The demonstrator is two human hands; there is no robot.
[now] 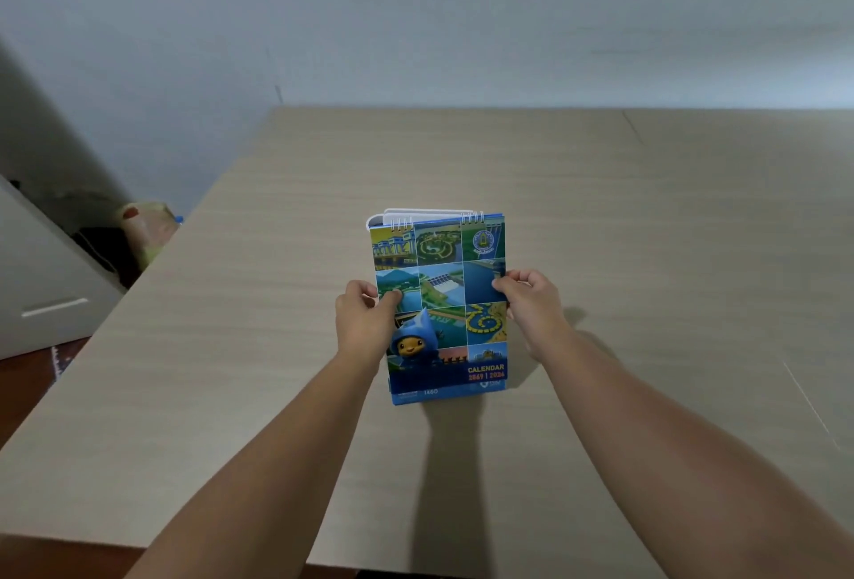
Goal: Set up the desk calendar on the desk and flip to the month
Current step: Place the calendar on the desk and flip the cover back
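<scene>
Far left, off the desk: I'm seeing a white cabinet [51, 282] and a yellowish bag [145, 227] on the floor by the wall. Neither is involved.

I'm gripping with the left hand [365, 317] on the calendar's left edge about mid-height, thumb lying across the front cover, fingers curled behind it. Pinching, not spread.

The desk calendar [441, 308] is standing near the middle of the desk [647, 232], facing me. The bottom edge looks like it's touching or just above the surface; the shadow is running straight toward me from its base, so I'm reading it as resting, though I can't confirm contact. The spiral binding is up top, with white pages bulging behind it. The cover is showing: photo grid, blue mascot, "CALENDAR" in the lower right corner.

I'm pinching with the right hand [529, 301] on the right edge at about the same height, thumb on the front, fingers wrapped behind. Both hands are closed on the calendar.

Progress, my read: I'm roughly partway through setup. It's upright and placed centrally, but I can't tell whether the stand base is opened out behind, since that's hidden. Both hands are supporting it, so self-standing isn't proven. Flipping hasn't started, with the cover on front and no month page visible. Remaining: seat the base, let go, turn the sheets over the spiral to the month.
</scene>
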